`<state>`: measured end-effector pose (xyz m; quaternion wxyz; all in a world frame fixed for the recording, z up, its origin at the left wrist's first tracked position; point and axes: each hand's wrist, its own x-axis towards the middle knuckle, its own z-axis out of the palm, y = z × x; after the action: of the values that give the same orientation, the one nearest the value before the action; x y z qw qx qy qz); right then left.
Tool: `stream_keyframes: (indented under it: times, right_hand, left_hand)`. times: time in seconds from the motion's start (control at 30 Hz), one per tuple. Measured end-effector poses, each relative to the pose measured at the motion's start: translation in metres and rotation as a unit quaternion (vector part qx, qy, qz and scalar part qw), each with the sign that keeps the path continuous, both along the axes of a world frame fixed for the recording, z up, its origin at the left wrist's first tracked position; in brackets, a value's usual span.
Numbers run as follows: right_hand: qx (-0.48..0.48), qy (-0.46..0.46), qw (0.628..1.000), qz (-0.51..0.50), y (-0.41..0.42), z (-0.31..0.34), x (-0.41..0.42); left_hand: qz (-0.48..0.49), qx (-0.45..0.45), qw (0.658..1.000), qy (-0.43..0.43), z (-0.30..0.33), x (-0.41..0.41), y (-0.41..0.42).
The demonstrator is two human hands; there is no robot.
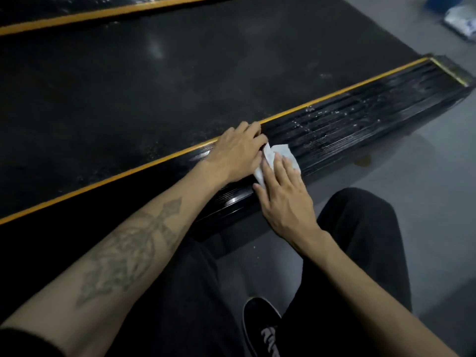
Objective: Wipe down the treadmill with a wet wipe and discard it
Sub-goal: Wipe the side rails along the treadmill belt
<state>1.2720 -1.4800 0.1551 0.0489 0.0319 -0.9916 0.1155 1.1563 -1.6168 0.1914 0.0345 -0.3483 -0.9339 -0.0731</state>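
Black treadmill: one head view, looking down. A wide dark belt (159, 81) fills the upper left, running diagonally.
Side rail: a ribbed black rail (360, 119) lies along the belt's near edge, with a thin yellow stripe (334, 92) between rail and belt. Wet droplets glint on the rail's far stretch.
Far rail: a second yellow stripe (103, 14) crosses the top left corner.
Wipe: a white wipe (282, 152) lies crumpled on the side rail, about midway along the visible length, between the two hands and partly under them.
Left hand: the left hand (237, 153) rests palm down on the rail, touching the wipe's left edge. Its fingers curl at the tips towards the wipe; whether they pinch it cannot be told.
Right hand: the right hand (286, 197) lies flat, fingers straight and spread, pressing the wipe's near part onto the rail.
Forearms: both are bare; the left forearm carries a dark tattoo (131, 251).
Legs: black trousers (360, 253) fill the lower middle, with one black shoe (260, 325) bearing white marks.
Floor: pale grey floor (425, 189) shows on the right.
Top right corner: a white packet (461, 20) lies on the floor, too blurred to identify.
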Motion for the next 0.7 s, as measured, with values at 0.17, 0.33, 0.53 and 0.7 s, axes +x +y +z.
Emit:
stream_keyframes:
  times: [0.17, 0.33, 0.53, 0.7]
  right_hand:
    - [-0.019, 0.007, 1.000, -0.011, -0.004, 0.001, 0.004]
    - [-0.009, 0.033, 0.999, 0.010, 0.002, -0.007, 0.011]
    - [-0.025, 0.072, 0.995, -0.063, 0.016, -0.010, 0.005]
    - [0.010, 0.065, 0.997, 0.036, 0.009, -0.011, 0.023]
  left_hand:
    - [0.000, 0.067, 0.997, -0.035, -0.026, 0.009, -0.019]
    - [0.031, 0.072, 0.996, -0.048, -0.026, 0.013, -0.021]
    - [0.065, 0.074, 0.995, -0.030, -0.031, 0.013, -0.022]
    - [0.057, 0.057, 0.996, -0.022, -0.036, 0.014, -0.021]
